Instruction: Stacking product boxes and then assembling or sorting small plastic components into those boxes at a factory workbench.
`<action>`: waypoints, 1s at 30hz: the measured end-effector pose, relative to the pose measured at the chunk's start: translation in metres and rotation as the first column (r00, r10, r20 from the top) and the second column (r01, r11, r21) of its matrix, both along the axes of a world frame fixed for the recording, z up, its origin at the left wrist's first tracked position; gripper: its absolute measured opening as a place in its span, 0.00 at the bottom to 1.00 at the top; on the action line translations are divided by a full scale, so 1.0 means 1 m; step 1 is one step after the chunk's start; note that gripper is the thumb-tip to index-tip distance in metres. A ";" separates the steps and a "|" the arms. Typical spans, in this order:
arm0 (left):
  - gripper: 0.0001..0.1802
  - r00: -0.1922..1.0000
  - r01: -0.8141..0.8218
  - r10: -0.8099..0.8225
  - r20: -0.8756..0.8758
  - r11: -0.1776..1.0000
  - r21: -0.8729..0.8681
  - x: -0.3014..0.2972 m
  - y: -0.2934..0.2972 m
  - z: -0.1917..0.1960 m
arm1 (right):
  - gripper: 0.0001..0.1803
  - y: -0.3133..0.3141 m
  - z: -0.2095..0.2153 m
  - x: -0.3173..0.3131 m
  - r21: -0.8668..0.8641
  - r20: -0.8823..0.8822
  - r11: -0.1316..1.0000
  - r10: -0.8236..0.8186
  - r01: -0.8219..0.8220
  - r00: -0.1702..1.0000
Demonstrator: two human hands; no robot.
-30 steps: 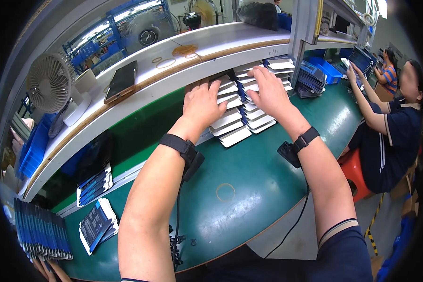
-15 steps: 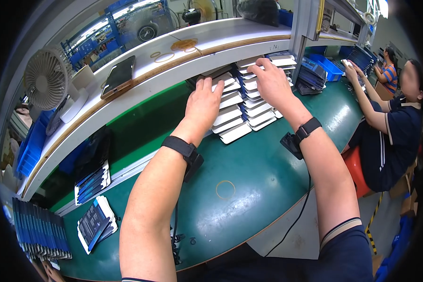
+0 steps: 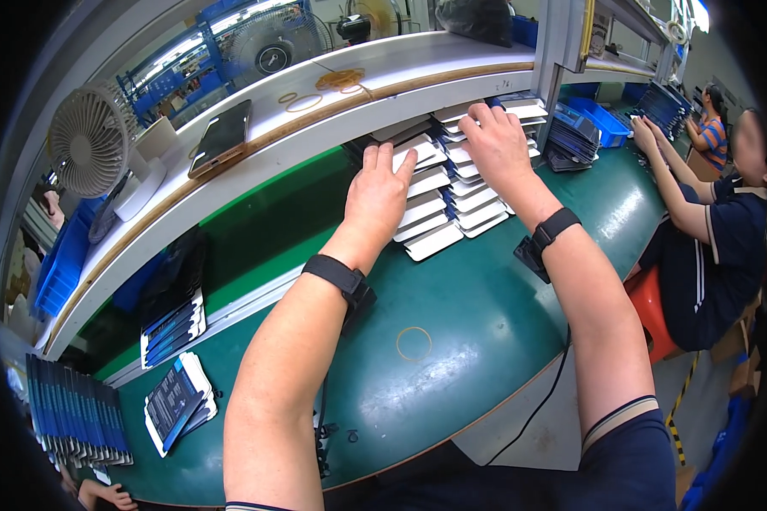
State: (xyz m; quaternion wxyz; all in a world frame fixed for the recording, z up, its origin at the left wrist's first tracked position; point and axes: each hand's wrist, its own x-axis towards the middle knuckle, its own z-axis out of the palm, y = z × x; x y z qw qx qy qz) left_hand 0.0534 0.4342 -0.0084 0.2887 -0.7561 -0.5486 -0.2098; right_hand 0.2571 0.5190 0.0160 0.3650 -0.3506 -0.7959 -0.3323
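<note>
Two side-by-side stacks of flat folded cartons, dark blue with white flaps, lie overlapped like steps on the green table under the shelf: a left stack (image 3: 433, 243) and a right stack (image 3: 483, 213). My left hand (image 3: 379, 192) rests on the left edge of the left stack, fingers stretched forward and thumb apart on a white flap. Over the upper part of the right stack, my right hand (image 3: 498, 146) touches the flaps with bent, spread fingers; its fingertips are partly hidden. Each wrist wears a black strap with a small device.
A rubber band (image 3: 413, 343) lies on the table (image 3: 477, 315). More cartons (image 3: 179, 400) lie at left, beside a long row (image 3: 77, 413). The shelf holds a fan (image 3: 89, 145), phone (image 3: 222, 136) and rubber bands. A co-worker (image 3: 707, 247) sits right; another person's hand (image 3: 106, 494) shows lower left.
The view has shifted slightly. Both my hands stay on the stacks with little movement. At lower left, the other person's hand has come further into view.
</note>
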 end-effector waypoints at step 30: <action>0.36 0.991 0.136 -0.136 0.000 0.991 -0.008 0.011 -0.027 0.004 | 0.03 -0.012 0.006 0.023 0.148 0.204 0.981 0.093 -0.124 0.974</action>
